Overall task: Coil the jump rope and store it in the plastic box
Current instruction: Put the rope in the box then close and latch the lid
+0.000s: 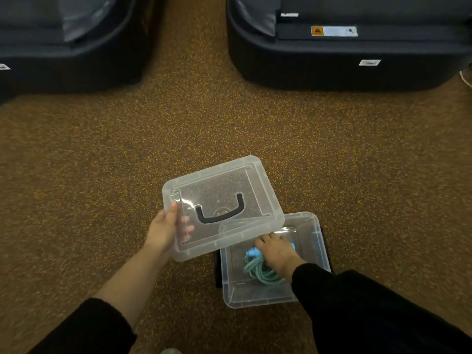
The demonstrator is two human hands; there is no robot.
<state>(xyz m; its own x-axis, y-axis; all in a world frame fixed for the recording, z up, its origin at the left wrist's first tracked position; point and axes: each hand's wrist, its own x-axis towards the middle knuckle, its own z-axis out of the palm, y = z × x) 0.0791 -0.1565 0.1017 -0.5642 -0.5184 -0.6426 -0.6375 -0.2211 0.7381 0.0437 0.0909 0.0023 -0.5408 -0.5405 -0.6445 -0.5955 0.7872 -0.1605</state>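
Hands at work: your left hand [167, 229] grips the clear lid [222, 208]; your right hand [277, 250] presses flat on the coiled jump rope [258, 273] inside the plastic box [255, 300].

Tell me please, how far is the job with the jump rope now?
Done: the jump rope lies coiled inside the plastic box. In hand: the right hand rests on the rope in the box, and the left hand holds the clear lid beside and partly above it. Left: withdraw the hand; perhaps close the lid.
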